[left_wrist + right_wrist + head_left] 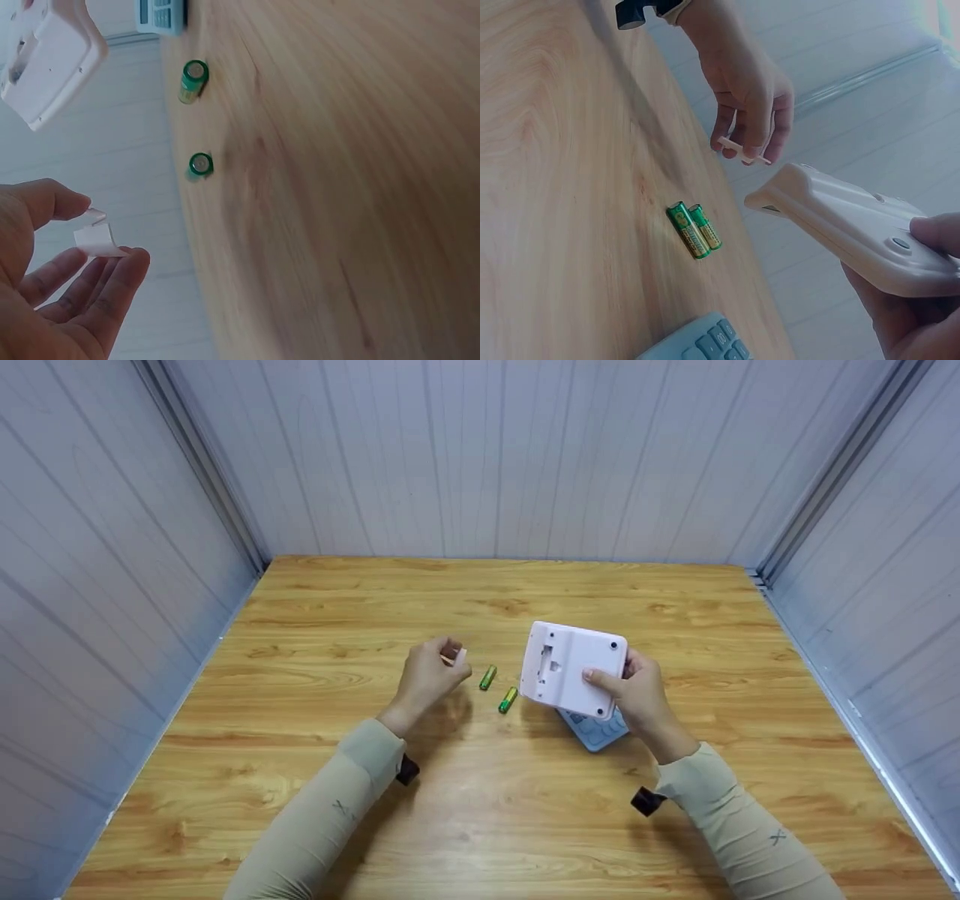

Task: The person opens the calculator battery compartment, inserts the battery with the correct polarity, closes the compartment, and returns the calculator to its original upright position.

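Between thumb and fingertips, my left hand (429,679) pinches a small pale battery cover (96,240). My right hand (646,701) grips a pale pink calculator (589,664) above the table, thumb pressed on its back and fingers underneath. The calculator's back faces up, and its battery compartment (547,664) is uncovered, with no batteries showing in it. Two green-and-gold batteries, a nearer one (508,700) and a farther one (488,677), lie on the table between the hands. A light blue calculator (595,733) lies below the pink one, which partly hides it.
The wood-patterned table (315,690) is closed in by pale panel walls (495,457) at the back and both sides. A dark wrist camera (407,770) sits under the left cuff, another dark camera (646,801) under the right.
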The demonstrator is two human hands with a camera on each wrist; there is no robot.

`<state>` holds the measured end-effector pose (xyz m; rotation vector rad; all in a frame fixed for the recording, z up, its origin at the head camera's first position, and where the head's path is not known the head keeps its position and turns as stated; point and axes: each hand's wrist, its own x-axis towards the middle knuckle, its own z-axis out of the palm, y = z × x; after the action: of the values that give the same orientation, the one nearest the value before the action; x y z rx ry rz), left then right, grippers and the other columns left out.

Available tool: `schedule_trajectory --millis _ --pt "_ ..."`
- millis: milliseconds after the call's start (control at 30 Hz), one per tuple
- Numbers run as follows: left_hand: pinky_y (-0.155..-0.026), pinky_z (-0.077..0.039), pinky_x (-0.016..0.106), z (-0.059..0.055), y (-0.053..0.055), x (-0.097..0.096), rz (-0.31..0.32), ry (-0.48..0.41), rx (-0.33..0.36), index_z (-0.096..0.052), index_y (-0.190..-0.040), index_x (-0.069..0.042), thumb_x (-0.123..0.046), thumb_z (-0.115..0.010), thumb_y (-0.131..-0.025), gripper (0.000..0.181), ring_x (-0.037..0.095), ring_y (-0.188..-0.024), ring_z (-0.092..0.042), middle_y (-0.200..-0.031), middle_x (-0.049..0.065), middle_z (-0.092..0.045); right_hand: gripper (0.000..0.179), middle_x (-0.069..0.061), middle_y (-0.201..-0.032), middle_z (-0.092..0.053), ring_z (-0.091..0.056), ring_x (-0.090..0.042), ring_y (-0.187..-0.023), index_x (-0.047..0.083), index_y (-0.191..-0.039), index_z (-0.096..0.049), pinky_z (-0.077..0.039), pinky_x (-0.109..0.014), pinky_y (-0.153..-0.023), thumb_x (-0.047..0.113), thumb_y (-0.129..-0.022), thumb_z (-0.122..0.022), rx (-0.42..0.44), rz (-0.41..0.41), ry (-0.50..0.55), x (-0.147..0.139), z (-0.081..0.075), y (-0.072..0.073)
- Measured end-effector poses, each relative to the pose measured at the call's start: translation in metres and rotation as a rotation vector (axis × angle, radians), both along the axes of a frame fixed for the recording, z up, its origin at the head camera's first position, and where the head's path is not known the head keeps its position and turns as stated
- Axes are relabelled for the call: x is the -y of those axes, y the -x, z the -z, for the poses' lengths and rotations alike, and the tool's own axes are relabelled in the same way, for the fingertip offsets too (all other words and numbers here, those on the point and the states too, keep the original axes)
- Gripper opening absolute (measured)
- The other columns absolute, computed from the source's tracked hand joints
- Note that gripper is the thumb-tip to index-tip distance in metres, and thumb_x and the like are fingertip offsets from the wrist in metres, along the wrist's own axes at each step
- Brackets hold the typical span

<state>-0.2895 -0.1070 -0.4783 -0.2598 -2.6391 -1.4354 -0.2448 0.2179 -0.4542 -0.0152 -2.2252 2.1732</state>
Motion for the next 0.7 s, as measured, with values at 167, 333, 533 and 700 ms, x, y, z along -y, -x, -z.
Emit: schedule_trajectory --millis 167,333,533,700 --pt "-0.082 -0.066 0.043 0.002 0.002 0.008 0.029 0.038 0.031 -0.074 -0.125 0.001 -0.008 -0.076 -0.091 0.035 0.029 -0.096 -0.075 -0.111 0.016 -0.077 0.046 -0.005 -0.109 -0.079 -0.078 -0.010 -0.094 -0.013 -0.137 -0.058 -0.067 -0.030 -0.082 -0.007 -0.095 -0.075 0.005 0.008 0.003 0.000 0.000 -0.001" --pt "-0.087 -0.066 0.045 0.005 0.005 0.016 0.067 0.072 0.042 -0.073 -0.127 0.004 -0.006 -0.077 -0.093 0.036 0.031 -0.102 -0.075 -0.114 0.019 -0.077 0.046 -0.005 -0.109 -0.079 -0.079 -0.011 -0.094 -0.013 -0.137 -0.058 -0.068 -0.031 -0.082 -0.006 -0.095 -0.076 0.004 0.011 0.006 -0.001 0.001 0.000" --pt "-0.090 -0.065 0.044 0.009 0.006 0.024 0.118 0.133 0.080 -0.074 -0.123 0.003 -0.004 -0.074 -0.092 0.032 0.030 -0.104 -0.074 -0.113 0.018 -0.077 0.048 -0.004 -0.111 -0.078 -0.078 -0.010 -0.096 -0.012 -0.139 -0.057 -0.068 -0.031 -0.084 -0.006 -0.095 -0.075 0.006 0.006 -0.004 -0.002 0.000 -0.001" --pt "-0.088 -0.063 0.042 0.011 0.003 0.030 0.160 0.158 0.139 -0.075 -0.123 0.001 -0.008 -0.074 -0.093 0.031 0.026 -0.100 -0.073 -0.113 0.015 -0.077 0.048 -0.004 -0.108 -0.078 -0.078 -0.011 -0.095 -0.014 -0.139 -0.057 -0.067 -0.029 -0.082 -0.005 -0.095 -0.076 0.002 0.014 0.009 -0.002 0.000 -0.001"
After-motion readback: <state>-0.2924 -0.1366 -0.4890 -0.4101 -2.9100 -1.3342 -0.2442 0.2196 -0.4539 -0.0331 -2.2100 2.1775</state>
